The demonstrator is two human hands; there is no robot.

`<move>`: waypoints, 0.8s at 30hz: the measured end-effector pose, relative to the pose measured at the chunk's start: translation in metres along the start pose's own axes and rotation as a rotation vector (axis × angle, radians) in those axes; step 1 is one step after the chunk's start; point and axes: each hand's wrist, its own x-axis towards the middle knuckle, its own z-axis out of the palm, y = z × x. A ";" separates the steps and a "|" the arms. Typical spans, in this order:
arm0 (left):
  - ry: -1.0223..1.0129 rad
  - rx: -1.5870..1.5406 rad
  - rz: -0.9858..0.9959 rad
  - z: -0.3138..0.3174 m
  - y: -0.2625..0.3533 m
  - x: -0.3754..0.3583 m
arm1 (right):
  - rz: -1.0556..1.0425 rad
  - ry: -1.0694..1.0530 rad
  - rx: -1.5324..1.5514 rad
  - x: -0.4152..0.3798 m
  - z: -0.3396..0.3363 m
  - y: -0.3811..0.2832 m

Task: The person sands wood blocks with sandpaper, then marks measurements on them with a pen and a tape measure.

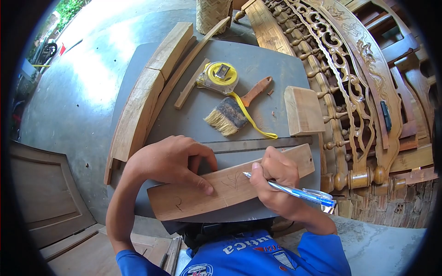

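A flat wooden board (230, 184) lies across the near side of the grey tabletop, with pen lines drawn on its face. My left hand (172, 161) presses on it, thumb on the face and fingers curled over the far edge. In my right hand (278, 181) is a blue-and-clear ballpoint pen (304, 195), its tip at the drawn lines near the board's middle. Just beyond the board lies a dark metal ruler (248, 145). Farther off are a yellow tape measure (218, 77) with a yellow strap and a paintbrush (235, 112) with a wooden handle.
Long curved wooden pieces (147, 92) line the table's left edge, with a thin stick (191, 85) beside them. A wooden block (304, 111) sits at the right edge. Carved wooden furniture panels (343, 78) stand right of the table. Wooden panels (48, 184) lie at lower left.
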 end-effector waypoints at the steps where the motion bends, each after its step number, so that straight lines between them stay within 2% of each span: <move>1: -0.005 -0.005 -0.001 0.000 0.000 0.000 | -0.002 -0.003 0.002 0.000 0.000 0.000; 24: 0.024 0.018 0.044 0.002 -0.004 0.001 | -0.032 0.040 -0.010 -0.001 0.003 -0.003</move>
